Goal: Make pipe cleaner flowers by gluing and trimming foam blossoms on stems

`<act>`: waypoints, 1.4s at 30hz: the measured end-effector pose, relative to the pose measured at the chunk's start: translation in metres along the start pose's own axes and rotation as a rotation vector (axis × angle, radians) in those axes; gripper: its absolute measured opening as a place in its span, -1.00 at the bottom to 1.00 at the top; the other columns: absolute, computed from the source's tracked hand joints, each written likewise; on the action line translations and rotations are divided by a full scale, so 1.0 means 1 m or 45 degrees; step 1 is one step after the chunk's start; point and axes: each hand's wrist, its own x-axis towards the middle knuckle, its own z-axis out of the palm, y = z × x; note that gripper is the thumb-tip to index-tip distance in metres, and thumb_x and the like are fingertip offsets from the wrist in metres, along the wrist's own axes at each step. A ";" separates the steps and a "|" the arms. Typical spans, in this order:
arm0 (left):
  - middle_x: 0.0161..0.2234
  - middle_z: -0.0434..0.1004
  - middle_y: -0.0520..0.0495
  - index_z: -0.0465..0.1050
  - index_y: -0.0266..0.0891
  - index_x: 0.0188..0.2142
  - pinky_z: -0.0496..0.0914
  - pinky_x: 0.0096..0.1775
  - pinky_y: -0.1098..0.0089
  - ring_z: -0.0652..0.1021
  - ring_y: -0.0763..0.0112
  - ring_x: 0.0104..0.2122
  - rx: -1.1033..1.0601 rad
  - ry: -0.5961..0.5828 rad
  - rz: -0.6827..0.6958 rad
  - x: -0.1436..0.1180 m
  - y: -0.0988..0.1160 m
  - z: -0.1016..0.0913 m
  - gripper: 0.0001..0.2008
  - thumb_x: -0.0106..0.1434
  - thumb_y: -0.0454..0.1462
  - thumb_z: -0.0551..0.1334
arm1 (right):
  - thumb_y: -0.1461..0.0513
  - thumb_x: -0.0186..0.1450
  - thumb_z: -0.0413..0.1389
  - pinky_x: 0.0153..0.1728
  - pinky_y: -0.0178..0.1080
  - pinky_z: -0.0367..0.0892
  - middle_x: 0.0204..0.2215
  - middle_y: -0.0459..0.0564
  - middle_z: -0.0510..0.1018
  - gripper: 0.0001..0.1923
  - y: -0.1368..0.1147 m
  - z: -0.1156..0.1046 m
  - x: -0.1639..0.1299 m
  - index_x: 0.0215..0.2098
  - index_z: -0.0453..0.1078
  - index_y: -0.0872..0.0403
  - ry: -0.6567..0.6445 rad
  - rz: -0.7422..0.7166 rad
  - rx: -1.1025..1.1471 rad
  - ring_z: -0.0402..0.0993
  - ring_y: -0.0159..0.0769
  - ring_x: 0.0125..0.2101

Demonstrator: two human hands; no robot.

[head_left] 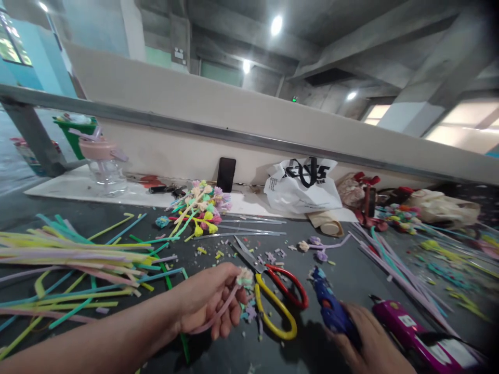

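- Left hand [208,306]: fingers clenched on a pink foam stem [220,313] with a pale flower head [245,278] at its tip, held just above the tabletop [351,270].
- Right hand [370,340]: fingers wrapped around a blue glue gun [330,306], nozzle near the flower.
- Progress, judged: finished flower bunch [202,208] behind; many soft uncut strips [70,254] left.
- Scissors [273,291] lie between the hands, open, with glossy red and yellow loops.

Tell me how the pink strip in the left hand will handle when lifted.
Probably floppy: the pink strip curves limply below the left hand. Likely light, since two fingertips pinch it. The flower tip looks soft and may crush if squeezed.
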 end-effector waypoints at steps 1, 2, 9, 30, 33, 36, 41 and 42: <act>-0.69 0.36 -0.03 0.33 -0.31 -0.45 0.17 -0.84 0.56 0.36 0.49 -0.81 0.003 -0.011 0.004 0.001 -0.001 0.000 -0.55 0.11 0.00 -0.10 | 0.09 0.21 -0.03 -0.35 -0.21 0.42 -0.27 0.12 0.50 -0.70 0.008 0.005 0.004 -0.19 0.32 0.10 -0.024 0.081 -0.022 0.52 -0.15 -0.32; -0.69 0.36 -0.04 0.33 -0.31 -0.44 0.18 -0.84 0.55 0.37 0.49 -0.81 0.007 -0.022 0.014 0.001 -0.001 0.000 -0.54 0.11 0.00 -0.12 | 0.07 0.21 -0.03 -0.34 -0.17 0.41 -0.26 0.14 0.49 -0.67 0.014 0.010 0.008 -0.19 0.33 0.12 -0.046 0.133 -0.027 0.51 -0.13 -0.31; -0.66 0.37 -0.06 0.32 -0.34 -0.39 0.23 -0.81 0.52 0.39 0.46 -0.78 0.096 -0.088 0.013 0.002 -0.005 0.000 -0.53 0.15 -0.03 -0.17 | 0.07 0.10 0.07 -0.34 0.12 0.33 -0.10 0.20 0.45 -0.56 0.002 0.003 0.025 -0.10 0.36 0.10 -0.064 0.285 -0.107 0.36 0.18 -0.13; -0.77 0.32 0.04 0.26 -0.25 -0.52 0.13 -0.77 0.50 0.30 0.47 -0.85 0.509 -0.047 -0.092 0.011 -0.023 0.007 -0.65 0.15 -0.12 -0.15 | 0.34 0.21 0.06 -0.18 -0.14 0.15 -0.45 -0.12 0.51 -0.89 -0.129 0.000 0.041 -0.32 0.32 0.01 0.021 -0.308 0.857 0.40 -0.33 -0.40; -0.76 0.31 0.05 0.24 -0.24 -0.52 0.16 -0.72 0.47 0.29 0.47 -0.84 0.539 -0.047 -0.112 0.013 -0.024 0.007 -0.69 0.15 -0.15 -0.15 | 0.37 0.22 0.03 -0.15 -0.14 0.10 -0.45 -0.14 0.49 -0.87 -0.129 0.000 0.041 -0.33 0.28 0.01 0.044 -0.364 0.832 0.38 -0.35 -0.41; -0.75 0.33 0.05 0.26 -0.23 -0.53 0.21 -0.69 0.44 0.31 0.45 -0.82 0.542 -0.148 -0.148 0.019 -0.029 0.000 -0.71 0.14 -0.15 -0.11 | 0.39 0.23 0.01 -0.16 -0.15 0.09 -0.45 -0.14 0.49 -0.86 -0.130 0.000 0.041 -0.34 0.27 0.02 0.029 -0.389 0.812 0.38 -0.36 -0.40; -0.77 0.35 0.02 0.29 -0.26 -0.63 0.23 -0.69 0.47 0.35 0.46 -0.81 0.573 -0.243 -0.156 0.030 -0.043 -0.014 -0.62 0.12 -0.07 -0.04 | 0.43 0.25 -0.05 -0.17 -0.15 0.09 -0.45 -0.12 0.49 -0.82 -0.129 0.004 0.040 -0.32 0.26 0.04 -0.023 -0.481 0.759 0.36 -0.35 -0.40; -0.78 0.35 0.03 0.29 -0.26 -0.65 0.22 -0.70 0.48 0.34 0.48 -0.82 0.568 -0.230 -0.129 0.032 -0.046 -0.016 -0.62 0.11 -0.06 -0.03 | 0.43 0.25 -0.06 -0.16 -0.14 0.10 -0.44 -0.11 0.49 -0.82 -0.128 0.004 0.039 -0.31 0.25 0.04 -0.025 -0.494 0.759 0.36 -0.34 -0.40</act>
